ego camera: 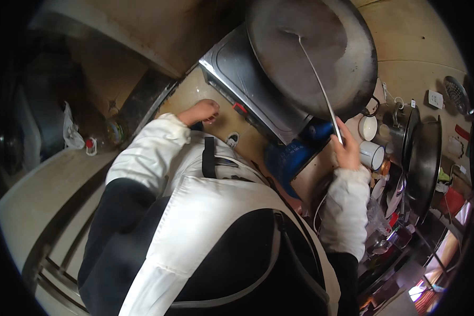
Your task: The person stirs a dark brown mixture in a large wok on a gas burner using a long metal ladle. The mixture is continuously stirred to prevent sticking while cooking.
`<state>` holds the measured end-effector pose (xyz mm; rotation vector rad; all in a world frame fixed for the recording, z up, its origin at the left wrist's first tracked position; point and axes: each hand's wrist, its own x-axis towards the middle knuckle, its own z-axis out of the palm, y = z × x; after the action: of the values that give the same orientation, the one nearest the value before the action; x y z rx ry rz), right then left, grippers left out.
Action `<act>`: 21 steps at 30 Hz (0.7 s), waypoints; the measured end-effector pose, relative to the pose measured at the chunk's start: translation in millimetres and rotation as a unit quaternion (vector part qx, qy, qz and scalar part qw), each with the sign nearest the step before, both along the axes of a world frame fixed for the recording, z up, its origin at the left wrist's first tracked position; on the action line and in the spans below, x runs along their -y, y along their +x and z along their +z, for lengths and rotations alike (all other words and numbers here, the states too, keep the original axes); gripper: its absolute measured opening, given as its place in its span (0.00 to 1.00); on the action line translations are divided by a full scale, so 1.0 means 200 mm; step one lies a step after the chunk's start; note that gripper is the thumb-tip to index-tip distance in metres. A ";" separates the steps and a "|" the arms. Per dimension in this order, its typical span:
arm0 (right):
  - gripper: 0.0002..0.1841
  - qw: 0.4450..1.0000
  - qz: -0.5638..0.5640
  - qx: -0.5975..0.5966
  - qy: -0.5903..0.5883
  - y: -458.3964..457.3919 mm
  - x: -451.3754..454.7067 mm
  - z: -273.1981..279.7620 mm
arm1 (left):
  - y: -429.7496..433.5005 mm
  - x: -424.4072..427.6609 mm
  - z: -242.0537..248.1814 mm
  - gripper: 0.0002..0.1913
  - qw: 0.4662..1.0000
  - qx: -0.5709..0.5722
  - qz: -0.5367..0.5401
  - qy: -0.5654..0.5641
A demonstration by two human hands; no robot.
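Note:
My right hand [345, 148] grips the end of a long, thin metal handle [319, 81], likely of a ladle or spatula. Its far end dips into brownish liquid [320, 23], which hides the head. The liquid lies in a large, dark metal wok [355, 85] with a loop handle on its near right side. Under the wok is a metal gas stove [247, 75] with a red knob or tag on its front. My left hand [204, 111] hangs before the stove, left of the red part, fingers curled in and nothing visible in them.
A blue container [288, 156] bearing writing stands below the stove. To the right are a white enamel mug [372, 155], dark pans [424, 170] and cluttered utensils. A perforated skimmer [455, 94] hangs near a wall socket [435, 99]. At left are a white plastic bag [72, 132] and a red-capped bottle [91, 146].

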<state>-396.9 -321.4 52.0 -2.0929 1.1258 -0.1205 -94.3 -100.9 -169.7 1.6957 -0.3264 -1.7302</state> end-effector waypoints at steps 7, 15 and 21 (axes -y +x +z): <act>0.24 0.934 -0.179 0.072 0.301 -0.36 -0.23 0.49 | -0.40 0.19 -0.36 0.16 0.988 -0.040 0.147 -0.032; 0.22 0.947 -0.190 0.039 0.255 -0.29 -0.20 0.24 | -0.48 0.27 -0.34 0.08 0.964 -0.026 0.257 -0.056; 0.22 0.927 -0.277 0.119 0.223 -0.27 -0.11 0.19 | -0.57 0.26 -0.43 0.13 0.954 0.125 0.263 -0.070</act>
<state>-451.4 -299.8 90.0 -1.2844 1.4100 -0.3424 -208.7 -153.0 -256.3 1.7047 -0.0883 -1.0853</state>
